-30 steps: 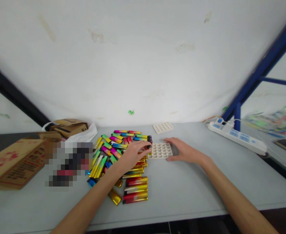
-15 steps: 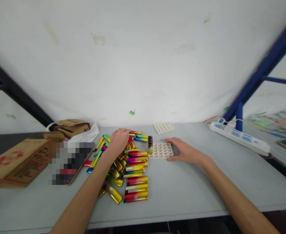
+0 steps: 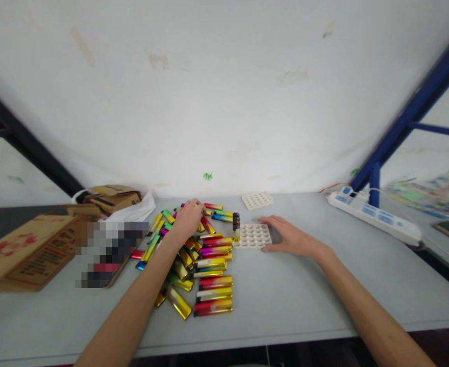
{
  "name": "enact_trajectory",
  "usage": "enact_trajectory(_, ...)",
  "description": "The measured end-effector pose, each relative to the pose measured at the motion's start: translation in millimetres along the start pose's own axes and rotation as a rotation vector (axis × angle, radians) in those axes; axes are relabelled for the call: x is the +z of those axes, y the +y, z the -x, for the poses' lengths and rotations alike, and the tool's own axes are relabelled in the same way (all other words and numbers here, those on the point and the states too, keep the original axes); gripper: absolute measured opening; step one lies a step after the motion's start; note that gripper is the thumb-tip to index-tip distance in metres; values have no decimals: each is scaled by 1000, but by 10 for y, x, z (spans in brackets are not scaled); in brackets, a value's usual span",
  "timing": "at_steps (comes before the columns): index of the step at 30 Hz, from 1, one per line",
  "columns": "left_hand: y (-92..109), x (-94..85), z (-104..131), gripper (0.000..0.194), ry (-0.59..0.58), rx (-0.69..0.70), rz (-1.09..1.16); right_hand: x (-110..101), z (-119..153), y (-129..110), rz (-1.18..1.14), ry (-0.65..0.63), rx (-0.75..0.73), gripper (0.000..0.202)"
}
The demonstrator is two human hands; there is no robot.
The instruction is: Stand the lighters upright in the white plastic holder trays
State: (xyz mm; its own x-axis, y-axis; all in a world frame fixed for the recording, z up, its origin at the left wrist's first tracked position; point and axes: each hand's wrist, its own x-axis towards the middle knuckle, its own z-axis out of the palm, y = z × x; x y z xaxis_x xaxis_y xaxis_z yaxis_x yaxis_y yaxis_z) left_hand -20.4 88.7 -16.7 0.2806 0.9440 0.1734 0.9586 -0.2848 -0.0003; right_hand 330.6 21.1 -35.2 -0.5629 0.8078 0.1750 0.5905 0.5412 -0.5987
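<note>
Your left hand [image 3: 189, 220] bends over the heaped lighters [image 3: 182, 257], left; its grip cannot be determined. Your right hand [image 3: 285, 237], spread, flanks the holed tray [image 3: 253, 236]. Lighters appear light, rigid, slick-foiled; best gripped mid-body. Tray looks light; hold opposite edges.

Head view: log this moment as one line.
left hand: at lighter pile | right hand: spread at near tray's right end | upright lighters: along tray's left side | far tray: near wall

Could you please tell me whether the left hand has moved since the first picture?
Yes, the left hand has moved left, from the nearer holed tray to the lighter pile.
</note>
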Motion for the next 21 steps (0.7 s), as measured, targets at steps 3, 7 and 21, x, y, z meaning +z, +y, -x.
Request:
enact_trajectory(3,24,-36,22,31,-3,3,-8,3,-3,-1,4,0,6,81)
enact_trajectory(7,48,-75,63,30,3,21,-10,8,-8,-2,13,-2,10,81)
enact_trajectory(21,259,-237,277,35,289,239,542,9,3,10,8,4,6,80)
